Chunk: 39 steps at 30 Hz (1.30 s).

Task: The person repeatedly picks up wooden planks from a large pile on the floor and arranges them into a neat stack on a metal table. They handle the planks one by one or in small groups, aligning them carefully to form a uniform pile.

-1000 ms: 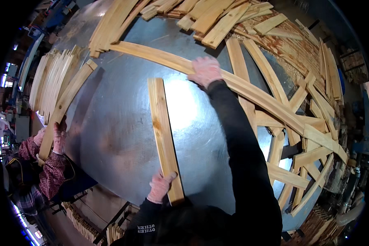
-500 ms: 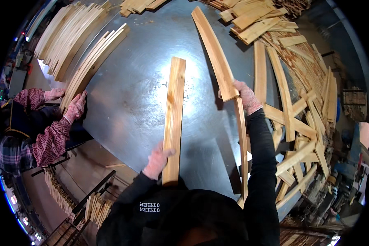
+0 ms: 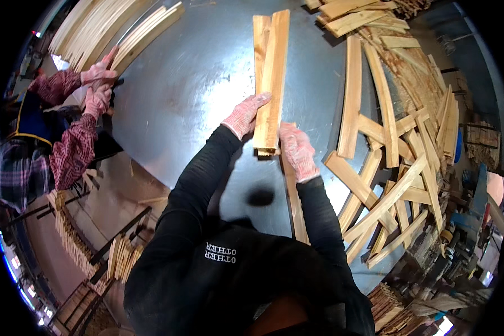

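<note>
Two pale wooden boards are stacked lengthwise over the metal table, the upper board [image 3: 275, 78] lying slightly askew on the lower board [image 3: 260, 42]. My left hand [image 3: 245, 116], in a pink knit glove, grips the pair from the left side. Just right of their near end is my right hand [image 3: 298, 152], gloved alike with its fingers curled. A narrow wooden board [image 3: 295, 204] runs from under that hand toward my body, and the hand appears closed on its far end. My fingers on the far side are partly hidden.
Loose boards [image 3: 386, 207] lie crisscrossed along the right side of the metal table [image 3: 190, 73]. More planks [image 3: 353, 19] are heaped at the far right. On the left, a co-worker's gloved hands [image 3: 98, 89] are beside a stack of strips [image 3: 145, 39].
My left hand has moved up and right with its board. My right hand has come inward, bringing its boards; one now lies on the left-hand board. The co-worker's hands have shifted.
</note>
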Tool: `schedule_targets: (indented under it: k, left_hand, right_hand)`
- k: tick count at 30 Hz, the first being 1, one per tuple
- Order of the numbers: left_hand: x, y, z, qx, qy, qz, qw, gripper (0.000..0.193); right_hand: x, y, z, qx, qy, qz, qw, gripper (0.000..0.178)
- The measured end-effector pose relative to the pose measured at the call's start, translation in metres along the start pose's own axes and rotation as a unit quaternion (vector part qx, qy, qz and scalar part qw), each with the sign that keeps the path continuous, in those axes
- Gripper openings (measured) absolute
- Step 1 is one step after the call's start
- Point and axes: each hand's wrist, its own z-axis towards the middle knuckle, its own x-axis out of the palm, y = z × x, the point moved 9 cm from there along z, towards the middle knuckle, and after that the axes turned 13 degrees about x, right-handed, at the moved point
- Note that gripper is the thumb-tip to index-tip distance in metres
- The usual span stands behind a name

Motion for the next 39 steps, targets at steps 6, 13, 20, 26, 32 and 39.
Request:
schedule_targets:
  k: [6,13,20,26,32,39]
  left_hand:
    - [-0.023,-0.018,-0.022,0.084,-0.006,0.253,0.964,0.039]
    - [-0.014,0.017,-0.078,0.097,0.013,0.373,0.923,0.060]
    - [-0.069,0.056,-0.087,0.120,0.067,0.022,0.990,0.064]
    - [-0.123,0.061,-0.114,0.152,0.009,0.141,0.978,0.063]
    - [-0.139,0.061,-0.127,0.172,-0.050,0.166,0.970,0.049]
    - [-0.105,0.097,-0.142,0.130,-0.016,0.154,0.979,0.046]
  right_hand:
    - [-0.022,-0.062,-0.123,0.032,-0.154,-0.233,0.960,0.087]
    - [0.051,-0.012,-0.070,0.034,-0.097,-0.226,0.969,0.104]
    - [0.052,-0.027,-0.012,-0.085,0.054,0.051,0.994,0.073]
    - [0.048,0.137,0.157,-0.121,-0.049,-0.076,0.988,0.081]
    - [-0.024,-0.007,0.021,-0.127,-0.202,-0.389,0.890,0.097]
    - [-0.075,-0.211,-0.172,0.091,-0.137,-0.424,0.890,0.088]
